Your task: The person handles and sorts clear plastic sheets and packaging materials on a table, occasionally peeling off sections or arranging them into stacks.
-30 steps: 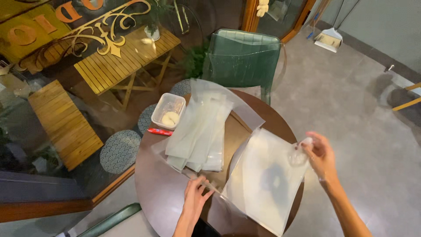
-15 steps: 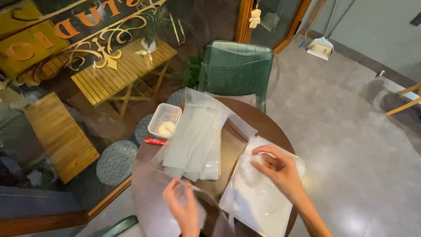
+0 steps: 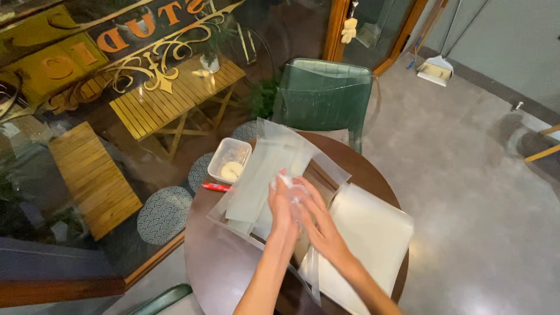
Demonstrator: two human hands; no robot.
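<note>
I have both hands together over the middle of the round counter (image 3: 227,274). My left hand (image 3: 283,213) and right hand (image 3: 318,224) pinch a small crumpled clear wrap (image 3: 291,186) between their fingertips, above the clear bags (image 3: 262,175) spread there. A white sheet (image 3: 367,239) lies at the right edge. A tub (image 3: 229,160) with a pale lump sits at the far left edge, a red pen (image 3: 217,187) just beside it. A green chair (image 3: 324,96) stands beyond the far edge.

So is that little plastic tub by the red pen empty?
No. The clear plastic tub has no lid on and holds a pale lump in its near corner; the rest looks bare. It stands upright on the round table.
</note>
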